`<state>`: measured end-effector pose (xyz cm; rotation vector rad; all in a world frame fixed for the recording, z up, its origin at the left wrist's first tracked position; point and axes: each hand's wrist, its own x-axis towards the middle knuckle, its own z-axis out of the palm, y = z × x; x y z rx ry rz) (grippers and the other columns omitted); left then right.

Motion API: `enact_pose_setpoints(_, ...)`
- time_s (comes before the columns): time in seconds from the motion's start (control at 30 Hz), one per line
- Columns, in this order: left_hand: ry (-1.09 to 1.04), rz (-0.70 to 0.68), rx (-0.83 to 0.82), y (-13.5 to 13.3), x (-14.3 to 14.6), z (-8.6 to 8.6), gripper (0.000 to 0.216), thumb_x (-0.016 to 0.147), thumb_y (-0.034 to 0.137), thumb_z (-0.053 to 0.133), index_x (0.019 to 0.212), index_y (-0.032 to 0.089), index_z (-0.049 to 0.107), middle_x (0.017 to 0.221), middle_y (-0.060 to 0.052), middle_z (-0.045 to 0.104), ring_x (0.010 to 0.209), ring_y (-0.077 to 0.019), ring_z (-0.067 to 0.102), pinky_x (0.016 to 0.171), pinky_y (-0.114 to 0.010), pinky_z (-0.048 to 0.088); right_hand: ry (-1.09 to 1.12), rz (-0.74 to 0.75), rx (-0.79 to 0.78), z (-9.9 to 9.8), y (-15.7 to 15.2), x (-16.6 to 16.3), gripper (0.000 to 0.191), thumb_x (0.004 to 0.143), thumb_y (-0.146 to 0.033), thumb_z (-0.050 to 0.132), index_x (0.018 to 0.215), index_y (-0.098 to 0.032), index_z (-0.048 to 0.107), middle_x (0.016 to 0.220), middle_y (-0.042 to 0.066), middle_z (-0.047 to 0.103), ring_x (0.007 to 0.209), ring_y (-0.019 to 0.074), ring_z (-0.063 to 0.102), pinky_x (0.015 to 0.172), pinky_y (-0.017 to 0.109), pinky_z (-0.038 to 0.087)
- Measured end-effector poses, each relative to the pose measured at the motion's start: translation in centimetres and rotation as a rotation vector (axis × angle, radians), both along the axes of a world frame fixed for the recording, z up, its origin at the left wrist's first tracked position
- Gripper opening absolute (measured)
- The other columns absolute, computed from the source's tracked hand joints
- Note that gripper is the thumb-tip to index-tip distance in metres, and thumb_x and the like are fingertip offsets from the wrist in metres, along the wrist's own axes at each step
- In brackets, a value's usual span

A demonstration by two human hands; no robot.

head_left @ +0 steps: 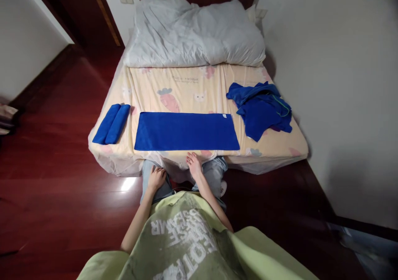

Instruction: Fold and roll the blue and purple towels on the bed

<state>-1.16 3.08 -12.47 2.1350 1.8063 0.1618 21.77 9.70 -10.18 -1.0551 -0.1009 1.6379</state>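
Note:
A blue towel (185, 131) lies flat, folded into a long rectangle, near the front edge of the bed (149, 90). My right hand (194, 164) rests just below its front edge, fingers stretched out, holding nothing. My left hand (156, 177) lies flat on my jeans-clad thigh, fingers loosely apart and empty. Two rolled blue towels (112, 123) sit side by side at the bed's left edge. A crumpled heap of blue towels (262, 108) lies on the bed's right side.
A bunched white duvet (192, 31) fills the head of the bed. A white wall (342, 85) runs along the right side. Dark red wooden floor (56, 155) stretches to the left. My green shirt (186, 242) fills the bottom of the view.

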Motion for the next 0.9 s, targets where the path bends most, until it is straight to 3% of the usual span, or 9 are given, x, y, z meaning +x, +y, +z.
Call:
enact_pose_setpoints(0.3,-0.001,0.019,-0.040,-0.3,0.3,0.8,0.033,0.095,0.025,0.042,0.105,0.022,0.074,0.113,-0.011,0.074,0.116,-0.0293,0.063,0.122,-0.054,0.023,0.181,-0.018,-0.048,0.5,2.3,-1.7,0.024,0.101,-0.023,0.045,0.099,-0.022,0.070,0.133,0.003,0.068,0.098,0.0100,0.069,0.089,0.025,0.058)
enact_pose_setpoints(0.67,0.011,0.003,-0.055,-0.2,0.1,1.0,0.033,0.096,0.026,0.041,0.106,0.023,0.073,0.114,-0.010,0.074,0.119,-0.0277,0.061,0.123,-0.052,0.021,0.344,-0.125,-0.065,0.6,5.4,-2.9,0.031,0.105,-0.034,0.043,0.116,-0.021,0.069,0.130,0.004,0.070,0.115,0.0104,0.067,0.099,0.029,0.058)
enact_pose_setpoints(0.9,-0.010,0.010,-0.043,-0.2,0.1,0.9,0.034,0.096,0.026,0.042,0.105,0.022,0.074,0.115,-0.011,0.074,0.118,-0.0265,0.062,0.123,-0.052,0.021,0.420,-0.175,-0.052,0.2,6.0,-3.0,0.032,0.105,-0.027,0.043,0.122,-0.016,0.067,0.128,0.007,0.071,0.125,0.0111,0.063,0.101,0.028,0.057)
